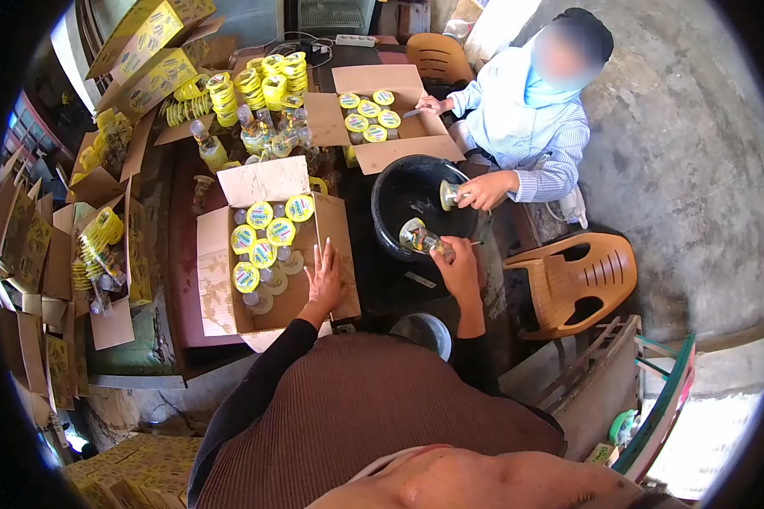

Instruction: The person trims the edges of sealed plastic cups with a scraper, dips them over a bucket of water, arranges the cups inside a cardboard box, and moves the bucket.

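Note:
My left hand point(323, 277) lies flat, fingers apart, on the right flap of an open cardboard box point(335, 229) that holds several small bottles with yellow-labelled lids point(261, 242). My right hand point(457, 267) grips a small clear bottle point(418, 237) with a yellow label, tilted over the rim of a black basin point(388, 197). Across the basin sits another person in a striped light-blue shirt point(526, 119), whose hand point(482, 190) holds a second bottle point(450, 194) over the same basin.
A second open box point(399, 140) with capped bottles stands in front of the other person. Stacks of yellow tape rolls point(259, 81) and loose bottles crowd the dark table. Folded cartons point(144, 51) pile up at left. A tan plastic chair point(581, 280) stands at right, a small bucket point(423, 331) near me.

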